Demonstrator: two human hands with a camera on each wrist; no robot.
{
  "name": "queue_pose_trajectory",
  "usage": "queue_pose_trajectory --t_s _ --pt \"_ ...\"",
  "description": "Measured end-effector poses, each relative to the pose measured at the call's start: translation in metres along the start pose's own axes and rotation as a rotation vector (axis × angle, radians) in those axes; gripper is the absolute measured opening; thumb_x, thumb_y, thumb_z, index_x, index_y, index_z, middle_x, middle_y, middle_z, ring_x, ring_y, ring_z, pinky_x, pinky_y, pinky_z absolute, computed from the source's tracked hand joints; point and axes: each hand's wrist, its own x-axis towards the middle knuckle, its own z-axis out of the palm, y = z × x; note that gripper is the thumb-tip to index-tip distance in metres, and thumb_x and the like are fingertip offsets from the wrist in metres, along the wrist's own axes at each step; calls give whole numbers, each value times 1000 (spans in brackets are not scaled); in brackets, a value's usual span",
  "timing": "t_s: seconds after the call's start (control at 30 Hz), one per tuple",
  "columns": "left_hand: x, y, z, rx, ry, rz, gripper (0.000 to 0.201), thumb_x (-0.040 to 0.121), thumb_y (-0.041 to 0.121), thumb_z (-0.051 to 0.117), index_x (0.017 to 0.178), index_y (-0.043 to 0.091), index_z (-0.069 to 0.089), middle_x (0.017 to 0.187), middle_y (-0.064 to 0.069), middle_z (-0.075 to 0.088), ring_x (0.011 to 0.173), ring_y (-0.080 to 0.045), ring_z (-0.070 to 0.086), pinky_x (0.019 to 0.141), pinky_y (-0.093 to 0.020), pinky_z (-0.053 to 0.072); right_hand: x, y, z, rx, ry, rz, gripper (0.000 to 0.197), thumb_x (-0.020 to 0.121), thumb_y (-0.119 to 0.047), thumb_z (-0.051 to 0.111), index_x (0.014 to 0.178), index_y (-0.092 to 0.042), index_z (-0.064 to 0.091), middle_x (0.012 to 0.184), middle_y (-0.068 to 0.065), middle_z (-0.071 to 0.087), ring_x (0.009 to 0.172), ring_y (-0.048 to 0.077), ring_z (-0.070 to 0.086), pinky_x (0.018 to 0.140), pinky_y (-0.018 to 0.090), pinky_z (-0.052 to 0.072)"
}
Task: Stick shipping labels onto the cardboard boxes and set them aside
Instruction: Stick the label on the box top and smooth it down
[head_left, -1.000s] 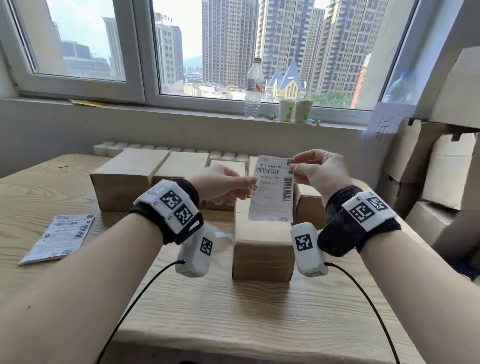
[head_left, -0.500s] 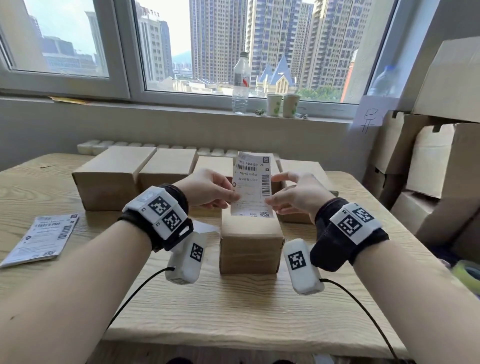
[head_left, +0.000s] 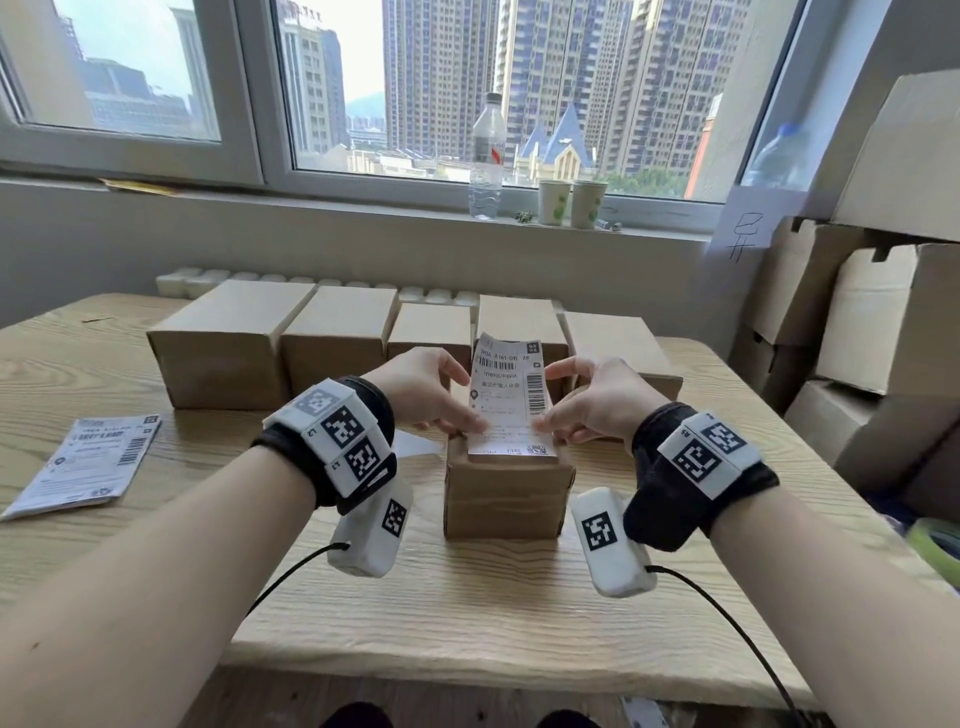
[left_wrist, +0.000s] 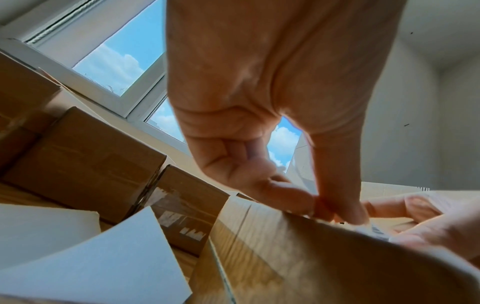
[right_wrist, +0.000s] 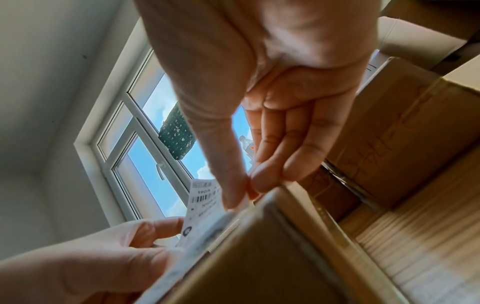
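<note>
A small cardboard box (head_left: 506, 493) stands on the wooden table (head_left: 467, 623) in front of me. A white shipping label (head_left: 511, 400) has its near end on the box top, while its far end tilts up. My left hand (head_left: 467, 400) pinches the label's left edge and my right hand (head_left: 550, 400) pinches its right edge. In the left wrist view, thumb and forefinger of the left hand (left_wrist: 335, 214) meet on the label at the box (left_wrist: 285, 257) top. In the right wrist view, the right hand (right_wrist: 246, 191) pinches the label (right_wrist: 205, 205) above the box (right_wrist: 259, 257).
A row of plain boxes (head_left: 337, 338) lines the table's far side. A pile of labels (head_left: 88, 457) lies at the left, and a white backing sheet (left_wrist: 103, 257) lies left of the box. Large cartons (head_left: 857, 322) stack up at the right. A bottle (head_left: 487, 156) stands on the sill.
Both hands have brought the label down from mid-air onto the top of the near box; its near end now lies on the cardboard.
</note>
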Motion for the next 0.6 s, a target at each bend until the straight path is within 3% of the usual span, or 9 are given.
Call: queue_pose_trajectory --t_s 0.13,0.3,0.4,0.47,0.6 --pt "2 -2 1 0 -4 0 59 65 24 84 114 19 50 96 -2 71 82 -15 67 71 -27 51 0 1 1 -34 4 -9 69 64 -4 84 123 -16 51 94 10 73 76 19 69 62 25 53" --pt "2 -1 4 24 6 15 64 64 21 85 117 17 50 95 -4 68 77 -13 62 62 -23 48 2 1 4 -108 18 -24 77 58 -7 87 125 -19 50 89 9 73 81 23 70 72 33 58" --pt "2 0 6 68 -13 12 73 63 23 85 123 16 45 96 -4 64 80 -14 59 61 -23 46 3 1 7 -235 55 -51 87 54 -16 90 128 -24 46 86 -4 64 86 19 64 80 36 56" --pt "1 -1 7 105 -15 -4 83 63 29 85 130 17 39 97 -1 57 83 -14 56 58 -22 44 4 0 7 -316 82 -84 107 50 -23 92 140 -28 35 83 -12 50 94 19 55 92 40 51" --pt "-1 -3 9 138 -34 2 100 64 33 83 143 21 22 103 -2 50 82 -11 51 56 -20 44 -2 0 10 -419 -5 -122 124 51 -37 90 149 -36 13 108 0 45 105 18 49 103 38 40"
